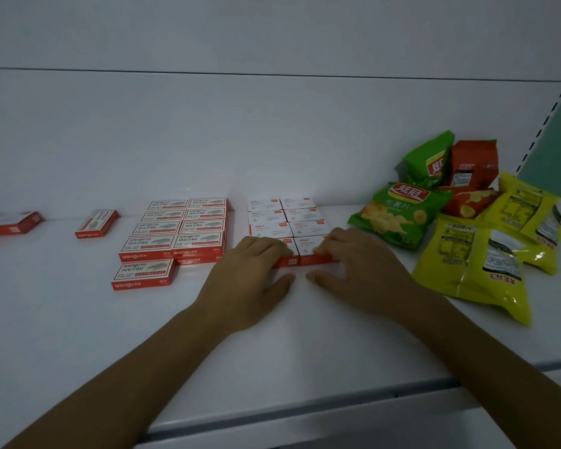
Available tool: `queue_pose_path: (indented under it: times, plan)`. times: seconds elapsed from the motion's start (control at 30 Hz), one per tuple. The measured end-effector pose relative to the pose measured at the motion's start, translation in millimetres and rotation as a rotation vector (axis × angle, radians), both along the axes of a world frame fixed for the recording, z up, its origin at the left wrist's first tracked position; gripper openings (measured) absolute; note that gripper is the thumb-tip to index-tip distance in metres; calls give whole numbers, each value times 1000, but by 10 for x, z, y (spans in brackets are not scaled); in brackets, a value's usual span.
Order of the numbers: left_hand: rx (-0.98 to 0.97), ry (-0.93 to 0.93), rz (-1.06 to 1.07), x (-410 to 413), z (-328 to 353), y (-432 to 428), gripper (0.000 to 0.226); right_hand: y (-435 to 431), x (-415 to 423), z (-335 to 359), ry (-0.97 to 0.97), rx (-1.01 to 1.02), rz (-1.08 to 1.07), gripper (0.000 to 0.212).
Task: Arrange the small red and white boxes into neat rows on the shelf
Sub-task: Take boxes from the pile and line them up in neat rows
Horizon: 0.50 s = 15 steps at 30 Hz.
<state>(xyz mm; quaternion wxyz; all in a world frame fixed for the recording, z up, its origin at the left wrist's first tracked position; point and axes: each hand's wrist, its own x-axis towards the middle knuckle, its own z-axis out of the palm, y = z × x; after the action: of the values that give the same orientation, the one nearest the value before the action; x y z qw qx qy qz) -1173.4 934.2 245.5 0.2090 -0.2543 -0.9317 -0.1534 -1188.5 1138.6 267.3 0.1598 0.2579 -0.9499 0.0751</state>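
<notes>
Your left hand (250,273) and right hand (360,267) lay side by side on the near pair of the small white-topped, red-sided cardboard boxes (285,218). Fingers were flat over the lids and thumbs rested on the white shelf (272,351) just in front — pressing, with nothing gripped or lifted. The block stood two wide at mid-shelf, running back towards the far wall. Judged purpose: squaring the near edge so both columns finish flush. Larger red staple boxes (182,228) sat just left. Foil crisp bags (399,215) — green, yellow, orange — lay near on the right.
</notes>
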Motion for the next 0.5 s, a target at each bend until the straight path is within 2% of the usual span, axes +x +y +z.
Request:
queue_pose_path:
  times: [0.13, 0.3, 0.5]
  plan:
    - [7, 0, 5, 52, 24, 25, 46, -81, 43, 153, 17, 176, -56, 48]
    - [-3, 44, 52, 119, 92, -25, 61, -283, 202, 216, 171, 60, -60, 42]
    - [-16, 81, 201, 362, 319, -495, 61, -710, 233, 295, 109, -36, 82, 54]
